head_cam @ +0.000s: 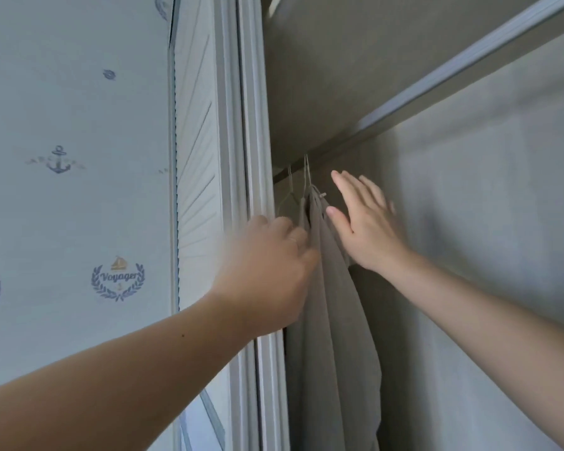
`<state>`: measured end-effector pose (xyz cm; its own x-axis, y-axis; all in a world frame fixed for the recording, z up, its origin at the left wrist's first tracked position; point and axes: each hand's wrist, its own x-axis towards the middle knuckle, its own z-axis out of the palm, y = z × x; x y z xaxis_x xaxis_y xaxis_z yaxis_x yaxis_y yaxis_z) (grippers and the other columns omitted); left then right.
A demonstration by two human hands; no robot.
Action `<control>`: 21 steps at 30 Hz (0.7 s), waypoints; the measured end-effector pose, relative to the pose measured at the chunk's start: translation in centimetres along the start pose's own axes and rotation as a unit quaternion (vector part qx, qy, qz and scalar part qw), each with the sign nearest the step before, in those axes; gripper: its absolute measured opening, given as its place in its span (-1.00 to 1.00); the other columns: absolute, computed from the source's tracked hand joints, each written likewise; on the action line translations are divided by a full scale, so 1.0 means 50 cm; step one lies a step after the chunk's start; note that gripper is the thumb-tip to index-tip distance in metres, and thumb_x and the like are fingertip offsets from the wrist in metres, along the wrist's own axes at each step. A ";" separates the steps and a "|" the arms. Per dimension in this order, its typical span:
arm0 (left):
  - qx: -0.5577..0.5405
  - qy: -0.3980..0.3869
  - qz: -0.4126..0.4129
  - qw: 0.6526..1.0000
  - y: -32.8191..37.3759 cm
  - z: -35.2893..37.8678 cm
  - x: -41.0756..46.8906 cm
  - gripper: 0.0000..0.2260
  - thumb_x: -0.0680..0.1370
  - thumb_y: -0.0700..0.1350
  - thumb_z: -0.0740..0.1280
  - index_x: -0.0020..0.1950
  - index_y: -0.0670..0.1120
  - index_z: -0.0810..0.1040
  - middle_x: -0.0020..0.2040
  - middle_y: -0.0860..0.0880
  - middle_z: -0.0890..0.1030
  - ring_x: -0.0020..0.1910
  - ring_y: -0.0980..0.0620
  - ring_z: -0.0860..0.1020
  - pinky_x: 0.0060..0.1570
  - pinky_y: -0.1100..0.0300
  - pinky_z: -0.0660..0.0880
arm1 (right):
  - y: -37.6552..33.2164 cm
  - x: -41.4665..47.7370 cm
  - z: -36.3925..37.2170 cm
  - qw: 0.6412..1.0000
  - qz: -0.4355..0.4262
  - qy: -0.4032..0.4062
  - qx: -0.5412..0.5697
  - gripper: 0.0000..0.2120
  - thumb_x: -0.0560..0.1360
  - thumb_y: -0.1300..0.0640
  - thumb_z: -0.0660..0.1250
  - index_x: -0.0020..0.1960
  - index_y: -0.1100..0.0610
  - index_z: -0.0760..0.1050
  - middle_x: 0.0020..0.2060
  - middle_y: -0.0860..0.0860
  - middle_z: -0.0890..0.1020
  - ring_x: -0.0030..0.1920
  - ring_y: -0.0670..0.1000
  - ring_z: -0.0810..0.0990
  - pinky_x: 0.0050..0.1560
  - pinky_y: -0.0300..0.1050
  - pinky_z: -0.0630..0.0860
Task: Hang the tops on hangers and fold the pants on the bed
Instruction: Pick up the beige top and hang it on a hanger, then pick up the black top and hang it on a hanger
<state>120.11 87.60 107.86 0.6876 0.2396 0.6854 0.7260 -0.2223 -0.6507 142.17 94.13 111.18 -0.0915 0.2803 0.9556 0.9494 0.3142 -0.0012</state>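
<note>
Wardrobe interior. A grey top [334, 307] hangs on a hanger [307, 176] from the rail [282, 174], directly below it. A second hanger [289, 189] hangs just left of it on the same rail. The left hand [267, 265] is below the rail at the top's left edge, fingers curled and blurred; whether they pinch the cloth cannot be told. The right hand [363, 219] is right of the top, fingers straight and apart, holding nothing, thumb near the shoulder.

Two hands, left hand [267, 265] and right hand [368, 222] — two wire hangers [306, 172], one beige top [332, 304]
</note>
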 end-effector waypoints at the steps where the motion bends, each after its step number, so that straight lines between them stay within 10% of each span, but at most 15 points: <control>1: 0.007 -0.001 -0.006 1.000 -0.012 -0.019 -0.025 -0.73 0.58 0.04 0.27 0.17 -0.08 0.60 0.23 -0.13 0.60 0.32 -0.20 0.45 0.30 -0.21 0.32 | -0.022 -0.012 -0.015 1.000 -0.010 0.003 -0.010 -0.42 0.64 -0.23 -0.06 0.61 -0.09 0.05 0.60 -0.07 0.18 0.59 0.04 0.05 0.50 0.25 0.09; 21: 0.249 -0.193 -0.237 0.919 -0.393 -0.669 -0.843 -0.36 0.60 0.28 0.03 0.61 0.00 0.23 0.62 -0.07 0.20 0.62 -0.19 0.05 0.51 -0.27 -0.02 | -1.030 -0.177 -0.226 0.946 -0.251 -0.033 0.202 -0.35 0.64 -0.28 -0.14 0.64 0.00 0.00 0.64 0.02 0.04 0.62 0.17 -0.02 0.53 0.32 -0.02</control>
<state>77.00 50.28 102.68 0.1726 0.5367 0.8259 0.7855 0.4309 -0.4442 97.47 65.19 106.11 -0.5309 0.0557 0.8456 0.5911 0.7393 0.3224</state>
